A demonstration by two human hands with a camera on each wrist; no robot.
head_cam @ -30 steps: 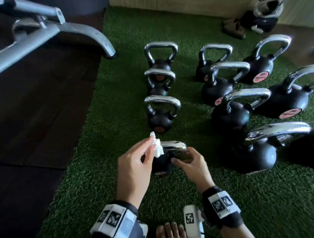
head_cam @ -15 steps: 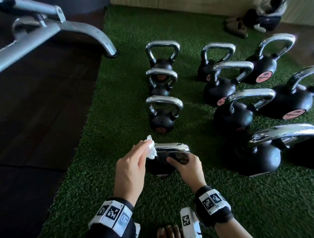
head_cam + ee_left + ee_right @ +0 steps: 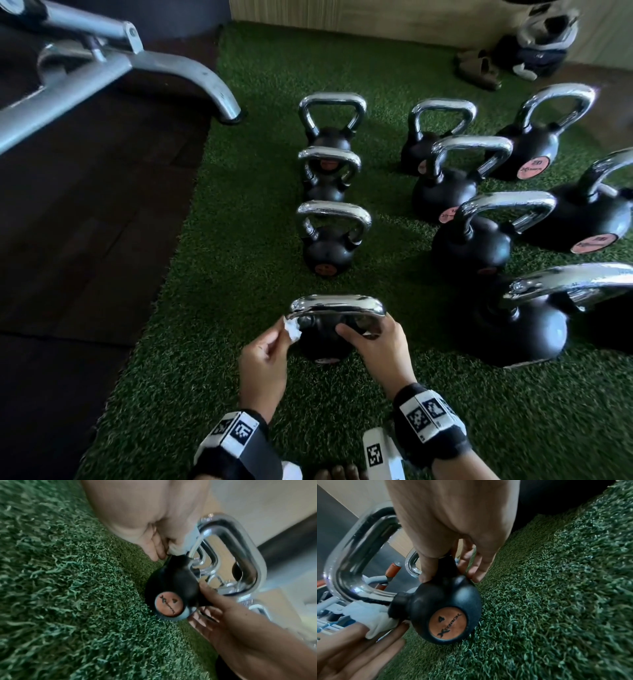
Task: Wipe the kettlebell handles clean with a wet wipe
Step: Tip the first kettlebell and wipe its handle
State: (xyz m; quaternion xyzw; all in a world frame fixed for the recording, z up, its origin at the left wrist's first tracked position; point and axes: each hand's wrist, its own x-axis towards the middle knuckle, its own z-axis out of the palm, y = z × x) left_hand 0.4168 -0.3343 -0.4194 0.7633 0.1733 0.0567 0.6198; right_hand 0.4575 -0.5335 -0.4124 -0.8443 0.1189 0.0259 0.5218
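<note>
On green turf (image 3: 239, 274), nearest kettlebell (image 3: 323, 339) is steadied at its right handle base by the gripping right hand (image 3: 376, 346), wet wipe (image 3: 293, 329) pinched in left hand (image 3: 263, 363) at left leg; wipe best wrapped fully round chrome.

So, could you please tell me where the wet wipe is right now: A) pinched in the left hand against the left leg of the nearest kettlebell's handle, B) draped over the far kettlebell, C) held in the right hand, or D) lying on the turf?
A: the left hand pinches the wet wipe against the handle.
</note>
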